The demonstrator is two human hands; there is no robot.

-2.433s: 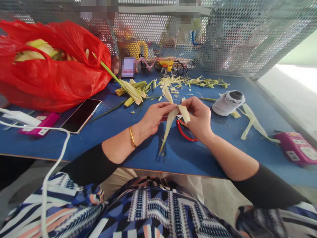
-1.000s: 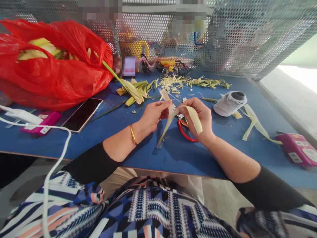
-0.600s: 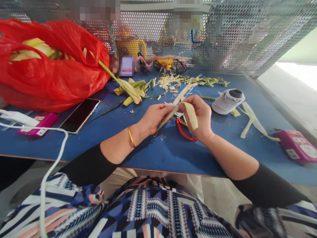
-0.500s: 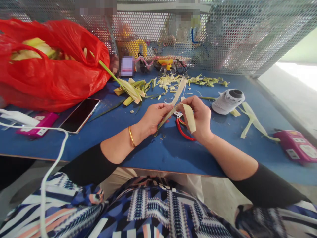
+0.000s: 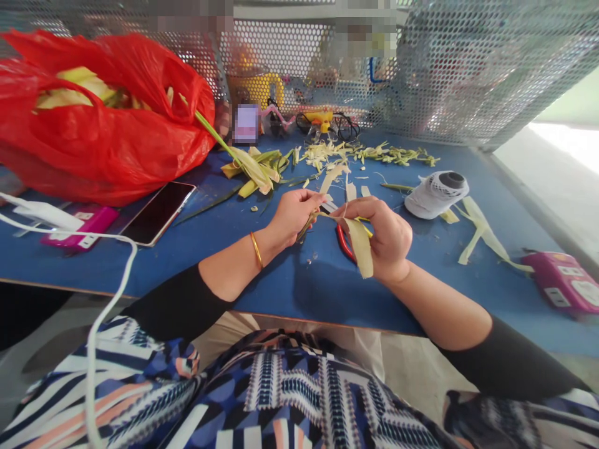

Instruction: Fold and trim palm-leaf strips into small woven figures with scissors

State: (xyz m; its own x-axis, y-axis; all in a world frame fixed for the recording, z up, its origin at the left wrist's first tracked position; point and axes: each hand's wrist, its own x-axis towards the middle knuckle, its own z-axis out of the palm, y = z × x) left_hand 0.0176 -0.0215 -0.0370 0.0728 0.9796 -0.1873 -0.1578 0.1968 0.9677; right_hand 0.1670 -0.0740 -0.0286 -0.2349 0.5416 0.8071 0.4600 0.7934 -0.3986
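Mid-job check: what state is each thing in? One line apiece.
Left hand: grip closed on the pale strip
Right hand: grip closed on the pale strip
Pale strip: bent, broad end hanging
Red bag: open, leafy pieces inside
Phone: flat, screen dark
Scissors: partly hidden; open or shut unclear
Spool: wound with white thread
White cable: slack

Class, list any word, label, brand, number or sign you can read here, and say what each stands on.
No text can be read anywhere.
Magenta box at right: pale label-like patches, too blurred to read.
Magenta box at left: pale patches, also illegible.
Pale upright panel at the back: pixelated, nothing readable.
Phone: dark screen, no text visible.
Red bag, white spool and pale strip in the right hand: no print visible.
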